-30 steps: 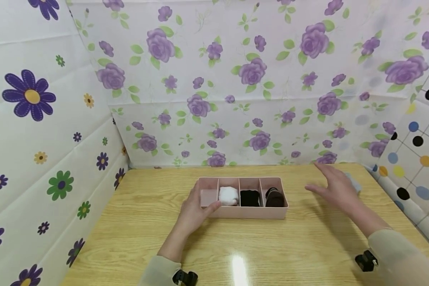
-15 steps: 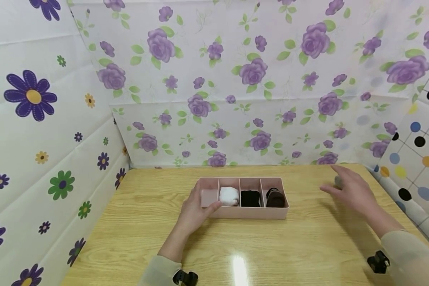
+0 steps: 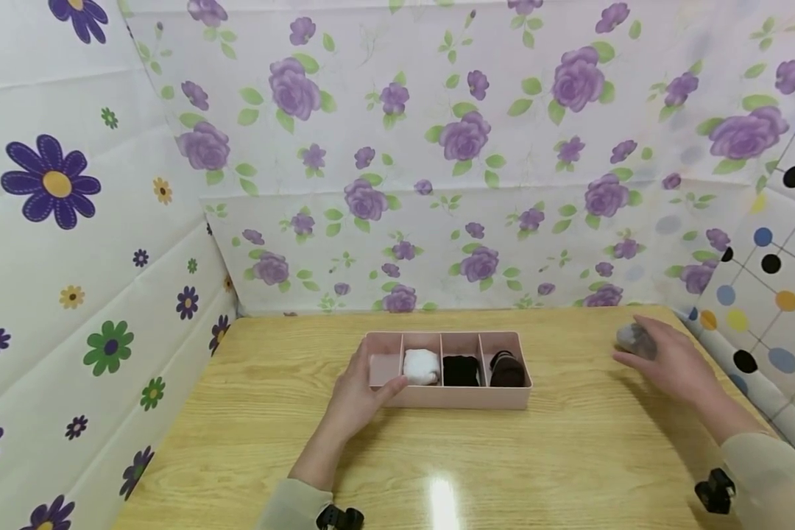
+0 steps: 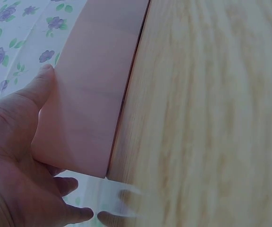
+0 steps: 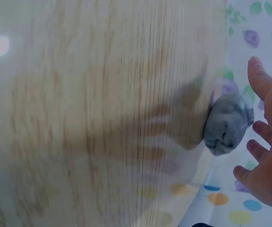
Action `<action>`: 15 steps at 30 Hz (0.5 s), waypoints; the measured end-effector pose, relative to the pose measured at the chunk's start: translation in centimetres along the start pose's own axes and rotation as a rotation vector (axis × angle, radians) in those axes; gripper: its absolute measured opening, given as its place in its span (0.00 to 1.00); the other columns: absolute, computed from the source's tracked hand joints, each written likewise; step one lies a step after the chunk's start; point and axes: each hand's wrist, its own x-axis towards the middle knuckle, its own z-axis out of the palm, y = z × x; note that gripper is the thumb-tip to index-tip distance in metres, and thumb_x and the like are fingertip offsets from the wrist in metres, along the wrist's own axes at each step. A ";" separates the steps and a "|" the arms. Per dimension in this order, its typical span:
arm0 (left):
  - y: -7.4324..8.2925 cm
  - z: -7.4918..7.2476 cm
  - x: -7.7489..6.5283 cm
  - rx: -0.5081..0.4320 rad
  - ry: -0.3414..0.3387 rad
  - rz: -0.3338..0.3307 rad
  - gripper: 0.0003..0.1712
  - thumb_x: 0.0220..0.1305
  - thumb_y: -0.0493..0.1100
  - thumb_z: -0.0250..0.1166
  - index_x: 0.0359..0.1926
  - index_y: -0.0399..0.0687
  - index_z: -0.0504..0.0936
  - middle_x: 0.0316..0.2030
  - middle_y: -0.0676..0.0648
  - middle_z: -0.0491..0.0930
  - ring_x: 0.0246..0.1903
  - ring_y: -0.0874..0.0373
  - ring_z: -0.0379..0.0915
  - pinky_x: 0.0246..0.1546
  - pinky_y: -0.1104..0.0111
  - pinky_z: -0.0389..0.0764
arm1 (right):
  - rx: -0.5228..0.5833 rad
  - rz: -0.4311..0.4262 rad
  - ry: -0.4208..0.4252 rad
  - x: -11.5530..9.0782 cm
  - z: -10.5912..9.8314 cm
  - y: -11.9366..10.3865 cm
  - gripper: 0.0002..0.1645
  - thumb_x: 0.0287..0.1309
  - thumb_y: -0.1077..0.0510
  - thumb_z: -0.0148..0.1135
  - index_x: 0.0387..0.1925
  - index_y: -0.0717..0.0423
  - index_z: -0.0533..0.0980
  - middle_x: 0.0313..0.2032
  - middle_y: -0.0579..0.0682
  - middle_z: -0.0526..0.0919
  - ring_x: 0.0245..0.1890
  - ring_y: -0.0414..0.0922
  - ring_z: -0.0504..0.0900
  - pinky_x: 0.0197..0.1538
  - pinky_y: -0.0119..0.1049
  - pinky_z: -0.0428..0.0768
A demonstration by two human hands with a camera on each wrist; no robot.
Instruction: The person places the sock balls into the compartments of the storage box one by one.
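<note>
A pink storage box (image 3: 464,398) with a row of compartments stands on the table. My left hand (image 3: 352,403) holds its left end, thumb over the front rim and fingers at the end wall; the left wrist view shows the thumb (image 4: 42,87) on the box's upper edge. Inside are a white rolled sock (image 3: 421,366), a black one (image 3: 460,371) and a dark brown one (image 3: 507,370); the leftmost compartment holds nothing. At the right, my right hand (image 3: 679,366) is spread around a grey rolled sock (image 5: 228,124), fingers extended with a gap to it in the right wrist view.
The wooden table (image 3: 556,456) meets a flowered cloth backdrop (image 3: 424,243) at the back. Cloth walls also rise along the left (image 3: 106,280) and right (image 3: 762,294) sides; the grey sock lies near the back right corner.
My right hand has moved right and slightly toward me, and the grey sock, earlier mostly behind it, now shows between thumb and fingers. My left hand and the box stay put.
</note>
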 end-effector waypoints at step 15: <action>-0.3 0.0 -0.1 -0.034 -0.001 0.026 0.67 0.73 0.62 0.75 0.90 0.40 0.40 0.86 0.32 0.50 0.80 0.28 0.56 0.77 0.35 0.63 | 0.065 0.062 -0.119 0.0 -0.8 2.8 0.67 0.75 0.37 0.71 0.86 0.73 0.42 0.78 0.86 0.49 0.73 0.87 0.53 0.64 0.85 0.62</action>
